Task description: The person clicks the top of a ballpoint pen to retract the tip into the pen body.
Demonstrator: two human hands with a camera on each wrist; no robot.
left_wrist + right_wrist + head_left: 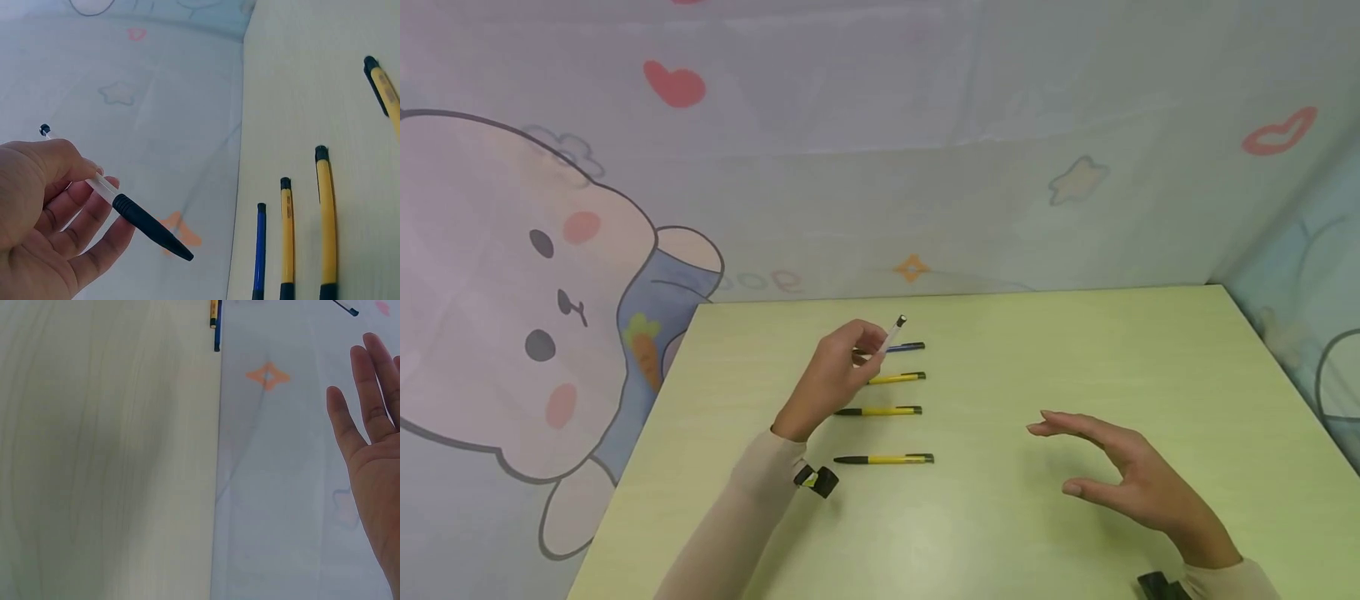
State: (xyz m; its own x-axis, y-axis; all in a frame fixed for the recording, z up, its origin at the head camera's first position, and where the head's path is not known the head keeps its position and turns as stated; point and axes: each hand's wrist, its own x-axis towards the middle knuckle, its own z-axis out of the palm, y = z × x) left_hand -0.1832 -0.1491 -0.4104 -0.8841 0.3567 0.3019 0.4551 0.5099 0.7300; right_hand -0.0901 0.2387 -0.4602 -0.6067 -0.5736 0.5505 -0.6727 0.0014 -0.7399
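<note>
My left hand (842, 367) pinches a white pen with a black grip (140, 222), lifted above the table, its clear end (900, 322) pointing up and right. Under and beside that hand lie a blue pen (906, 347) and three yellow pens with black ends: one (897, 378), a second (880, 411) and the nearest (886, 459), all roughly parallel. The left wrist view shows the blue pen (259, 250) and yellow pens (286, 240) side by side. My right hand (1120, 475) hovers over the table with straight fingers (369, 425), holding nothing.
The pale green table (1037, 358) stands against a printed cloth backdrop (880, 167) that also hangs along the left and right sides. Black wrist mounts (816, 480) sit on both sleeves.
</note>
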